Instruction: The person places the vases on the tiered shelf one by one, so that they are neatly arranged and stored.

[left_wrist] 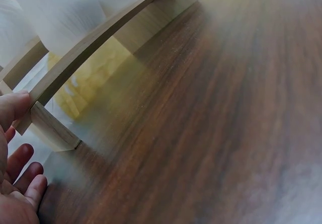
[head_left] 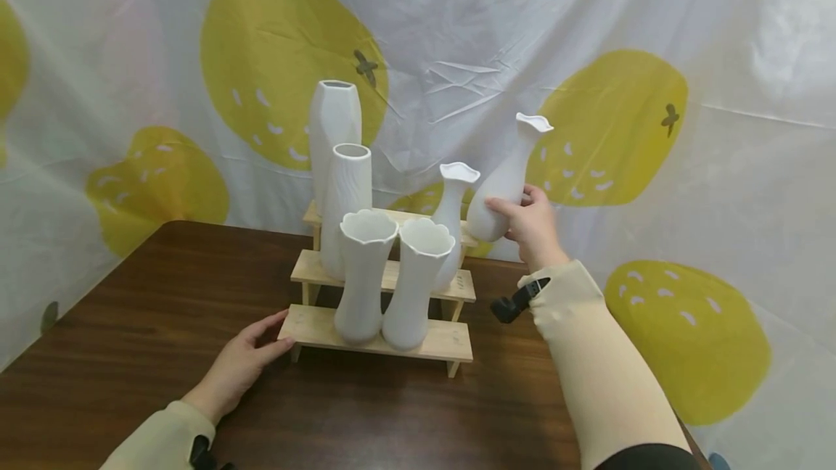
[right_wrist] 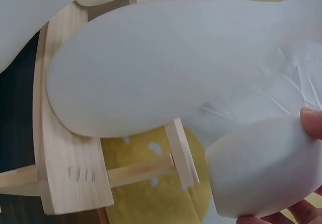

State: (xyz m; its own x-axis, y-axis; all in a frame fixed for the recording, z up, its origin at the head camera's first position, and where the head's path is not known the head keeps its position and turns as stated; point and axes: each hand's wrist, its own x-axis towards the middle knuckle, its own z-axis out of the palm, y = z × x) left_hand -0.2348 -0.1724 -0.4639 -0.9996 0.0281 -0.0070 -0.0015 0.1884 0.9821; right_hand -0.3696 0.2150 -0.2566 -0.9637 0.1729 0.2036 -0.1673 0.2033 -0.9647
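Observation:
My right hand [head_left: 535, 231] grips a white bulbous vase [head_left: 503, 191] with a narrow neck and wavy rim. It leans to the right beside the end of the top step; in the right wrist view its rounded base [right_wrist: 261, 168] shows between thumb and fingers. My left hand [head_left: 238, 361] pinches the left end of the lowest step of a three-step wooden stand [head_left: 313, 321], thumb on top. Two scalloped-rim vases [head_left: 366, 274] stand on that step. On the middle step are a ribbed cylindrical vase [head_left: 349, 201] and another wavy-rim vase [head_left: 451, 220]. A tall faceted vase [head_left: 336, 118] occupies the top step's left.
The stand rests on a dark brown wooden table [head_left: 163, 296]. Behind it hangs a pale curtain [head_left: 444, 35] printed with large yellow fruit, close to the table's back edge. Vases on neighbouring steps overlap one another in the head view.

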